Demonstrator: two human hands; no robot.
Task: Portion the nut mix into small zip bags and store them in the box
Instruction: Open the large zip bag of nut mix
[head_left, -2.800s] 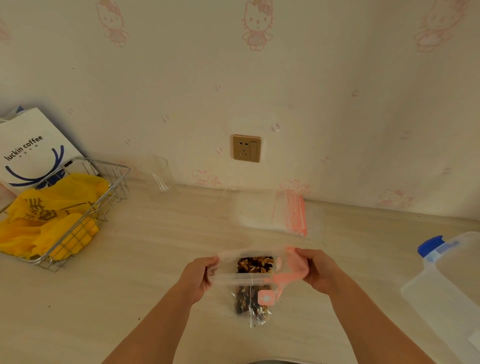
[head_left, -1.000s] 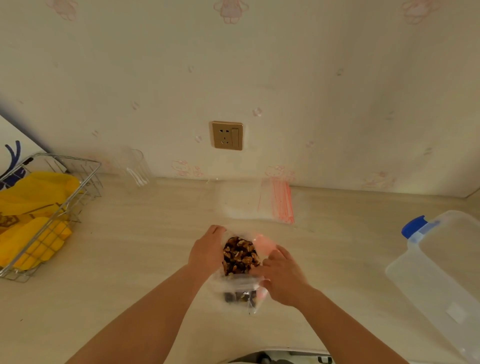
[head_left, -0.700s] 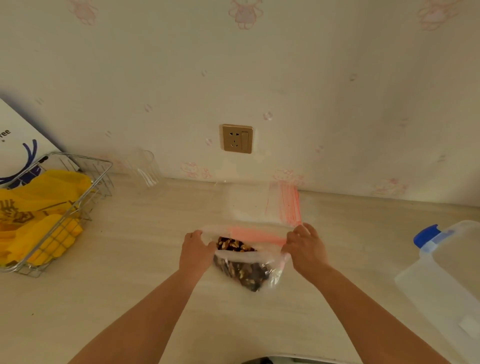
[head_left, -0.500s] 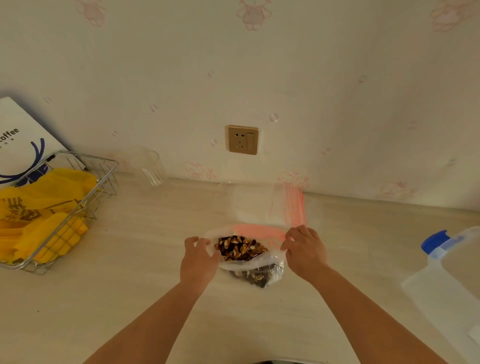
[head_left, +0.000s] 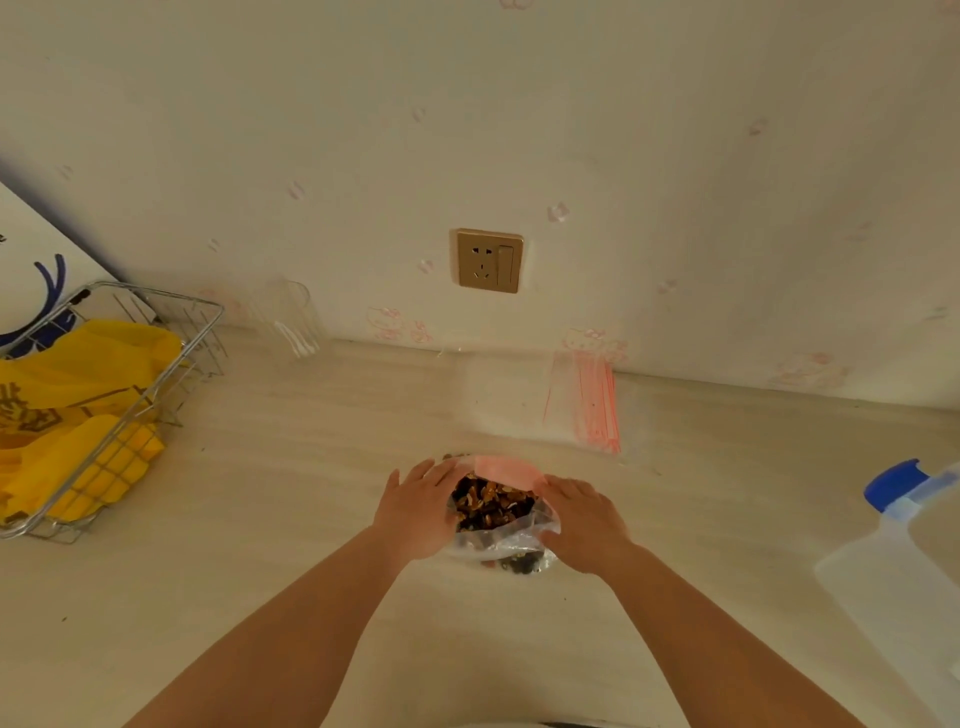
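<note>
While both hands (head_left: 418, 512) (head_left: 584, 525) cup its sides, fingers loosely spread, the nut bag (head_left: 496, 514) stands mouth-up.

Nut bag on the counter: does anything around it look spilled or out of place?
Possibly. A few small dark bits lie on the counter just beyond the left hand, outside the nut bag; they look like spilled nut pieces, though too small to be sure. Nothing else stands out.
</note>
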